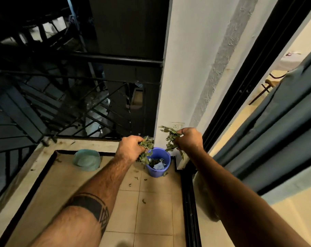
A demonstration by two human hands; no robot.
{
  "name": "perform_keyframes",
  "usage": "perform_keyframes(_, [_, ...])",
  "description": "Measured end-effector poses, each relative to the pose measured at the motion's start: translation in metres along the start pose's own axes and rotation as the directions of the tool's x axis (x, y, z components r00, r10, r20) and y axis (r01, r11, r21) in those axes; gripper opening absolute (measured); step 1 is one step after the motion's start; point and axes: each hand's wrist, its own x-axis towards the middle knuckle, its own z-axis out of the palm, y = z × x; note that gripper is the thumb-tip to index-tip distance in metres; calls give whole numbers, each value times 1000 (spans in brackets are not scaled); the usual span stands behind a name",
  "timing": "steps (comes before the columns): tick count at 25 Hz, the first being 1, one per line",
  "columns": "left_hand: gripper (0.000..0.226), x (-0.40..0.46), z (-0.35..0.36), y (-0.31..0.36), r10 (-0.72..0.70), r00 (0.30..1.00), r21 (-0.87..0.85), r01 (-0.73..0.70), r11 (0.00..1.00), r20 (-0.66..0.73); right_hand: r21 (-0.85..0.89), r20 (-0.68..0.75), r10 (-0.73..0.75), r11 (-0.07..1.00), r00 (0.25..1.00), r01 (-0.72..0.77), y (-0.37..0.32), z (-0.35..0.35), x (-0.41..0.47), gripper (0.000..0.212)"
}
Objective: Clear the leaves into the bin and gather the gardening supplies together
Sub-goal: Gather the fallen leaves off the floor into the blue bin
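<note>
Both arms stretched out over a tiled balcony floor [156,211], toward the far right corner. Left hand [131,148] curled tight around a clump of leaves [145,154], held right above the left rim of the bin [158,164], some of the clump hanging down in front of that rim. Right hand [189,139] likewise closed around a leafy sprig [170,136], held higher and just right of the bin, in front of the white pillar [186,68], with stems trailing out left and down. Blue bin standing on the floor against the pillar's foot, already holding leaves and a pale scrap. Loose leaf bits [137,178] scattered on the tiles near the bin and nearer the camera. A green bowl [87,159] upside down on the floor, left of the bin, near the far edge. Black railing [97,58] along the far and left sides. Sliding-door track [188,202] and a dark curtain [276,131] on the right. Dark band tattoo [90,205] around the left forearm.
</note>
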Motion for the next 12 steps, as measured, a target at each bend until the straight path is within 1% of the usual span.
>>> perform_keyframes(3, [27, 52, 47, -17, -27, 999, -46, 26, 999, -17, -3, 3, 1, 1000, 1000, -1, 44, 32, 57, 22])
perform_keyframes(6, [26, 103, 94, -51, -24, 998, -98, 18, 995, -59, 4, -9, 16, 1000, 1000, -16, 86, 77, 108, 12])
perform_keyframes(8, [31, 135, 134, -83, -13, 997, -79, 7, 997, -80, 7, -13, 28, 1000, 1000, -28, 119, 115, 137, 15])
perform_keyframes(10, [35, 166, 175, -118, -20, 995, -69, 14, 998, -96, 16, -18, 30, 999, 999, -30, 151, 154, 165, 13])
perform_keyframes(12, [34, 196, 222, -154, -16, 994, -75, 8, 997, -110, 31, -20, 28, 999, 999, -27, 185, 197, 193, 14])
